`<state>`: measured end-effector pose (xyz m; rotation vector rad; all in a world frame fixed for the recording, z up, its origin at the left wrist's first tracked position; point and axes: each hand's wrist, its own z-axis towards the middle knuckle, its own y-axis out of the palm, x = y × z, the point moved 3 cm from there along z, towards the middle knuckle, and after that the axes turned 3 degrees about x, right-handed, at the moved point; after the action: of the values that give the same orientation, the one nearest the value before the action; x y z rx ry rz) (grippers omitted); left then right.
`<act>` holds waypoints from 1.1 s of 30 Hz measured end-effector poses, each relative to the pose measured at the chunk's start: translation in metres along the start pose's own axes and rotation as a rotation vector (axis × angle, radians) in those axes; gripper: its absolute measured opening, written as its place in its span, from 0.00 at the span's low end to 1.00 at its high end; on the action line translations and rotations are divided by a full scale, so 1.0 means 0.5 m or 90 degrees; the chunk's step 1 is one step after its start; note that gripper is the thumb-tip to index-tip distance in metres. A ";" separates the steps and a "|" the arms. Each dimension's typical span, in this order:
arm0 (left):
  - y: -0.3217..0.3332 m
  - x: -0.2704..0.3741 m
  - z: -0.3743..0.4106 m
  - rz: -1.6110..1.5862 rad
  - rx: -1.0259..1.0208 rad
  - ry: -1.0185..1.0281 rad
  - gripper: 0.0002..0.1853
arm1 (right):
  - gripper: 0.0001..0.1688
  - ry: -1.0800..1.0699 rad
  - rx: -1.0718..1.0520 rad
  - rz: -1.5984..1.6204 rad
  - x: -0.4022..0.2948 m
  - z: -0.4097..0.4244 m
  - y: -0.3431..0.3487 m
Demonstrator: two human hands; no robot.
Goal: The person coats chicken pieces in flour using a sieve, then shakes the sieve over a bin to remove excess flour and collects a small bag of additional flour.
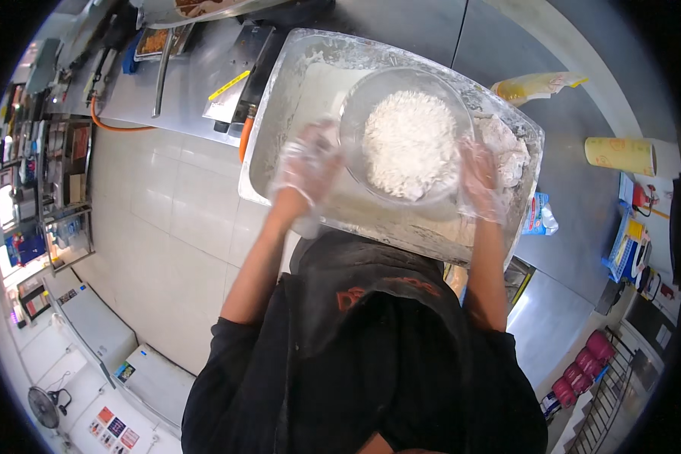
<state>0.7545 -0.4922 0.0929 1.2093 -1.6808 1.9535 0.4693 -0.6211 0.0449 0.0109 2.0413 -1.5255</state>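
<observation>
Both hands wear clear plastic gloves. Between them a round sieve (pixel 349 164) holds a heap of white, floury bits (pixel 411 144) over a large metal tray (pixel 391 50) dusted with flour. My left hand (pixel 313 159), blurred, is at the sieve's left rim; my right hand (pixel 479 170) is at its right rim. Their fingertips are too blurred to follow, but both hands appear to grip the rim. Flour-coated pieces (pixel 502 147) lie in the tray's right end, beside my right hand. Pale flour (pixel 318 91) covers part of the tray's floor.
The tray rests on a steel counter (pixel 562 187). Right of it are a yellowish plastic bag (pixel 536 86), a roll of film (pixel 618 155) and a blue-and-white packet (pixel 539 214). At the left, an orange hose (pixel 247 139) and a metal appliance (pixel 230 93) stand close to the tray.
</observation>
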 end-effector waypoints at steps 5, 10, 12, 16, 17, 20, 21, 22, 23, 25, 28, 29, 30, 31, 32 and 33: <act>-0.096 -0.030 0.063 -0.334 0.144 -0.281 0.17 | 0.16 0.005 0.084 -0.097 -0.007 -0.033 -0.015; -0.025 -0.076 0.139 0.046 -0.046 0.314 0.17 | 0.19 0.086 0.114 -0.018 0.040 -0.069 -0.040; 0.052 -0.107 0.184 0.165 -0.060 0.283 0.18 | 0.20 -0.039 0.036 -0.136 0.043 -0.067 -0.070; 0.182 -0.077 0.202 0.309 -0.079 0.422 0.25 | 0.23 0.032 0.139 -0.132 0.039 -0.074 -0.111; 0.199 -0.041 0.204 0.304 -0.085 0.428 0.25 | 0.24 0.025 0.137 -0.160 0.060 -0.074 -0.126; 0.225 0.036 0.136 0.372 -0.485 0.324 0.32 | 0.24 -0.077 0.236 -0.061 0.103 -0.076 -0.157; 0.226 0.037 0.103 0.388 -0.418 0.395 0.33 | 0.24 -0.078 0.233 -0.062 0.106 -0.076 -0.157; 0.229 0.034 0.089 0.404 -0.348 0.470 0.35 | 0.22 -0.061 0.249 -0.081 0.111 -0.075 -0.160; 0.253 0.004 0.084 0.404 -0.347 0.473 0.35 | 0.21 -0.043 0.264 -0.100 0.116 -0.074 -0.162; 0.245 0.022 0.070 0.257 -0.369 0.574 0.35 | 0.21 -0.101 0.286 -0.166 0.136 -0.088 -0.162; 0.264 -0.024 0.064 0.279 -0.591 0.479 0.34 | 0.21 0.050 0.271 -0.045 0.147 -0.093 -0.154; 0.260 -0.051 0.058 0.204 -0.599 0.499 0.32 | 0.22 0.151 0.243 0.053 0.146 -0.096 -0.145; 0.222 -0.011 0.066 0.249 -0.657 0.434 0.27 | 0.22 0.270 0.229 0.142 0.155 -0.110 -0.132; 0.204 -0.013 0.069 0.252 -0.660 0.436 0.27 | 0.22 0.251 0.257 0.124 0.141 -0.115 -0.131; 0.188 -0.022 0.081 0.282 -0.620 0.406 0.24 | 0.21 0.231 0.285 0.106 0.133 -0.119 -0.131; 0.175 -0.028 0.094 0.308 -0.581 0.379 0.22 | 0.21 0.238 0.287 0.107 0.150 -0.126 -0.127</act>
<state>0.7215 -0.5554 0.0221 -0.1029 -2.1893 1.2203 0.3574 -0.6124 0.0776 0.6689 1.8520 -1.9487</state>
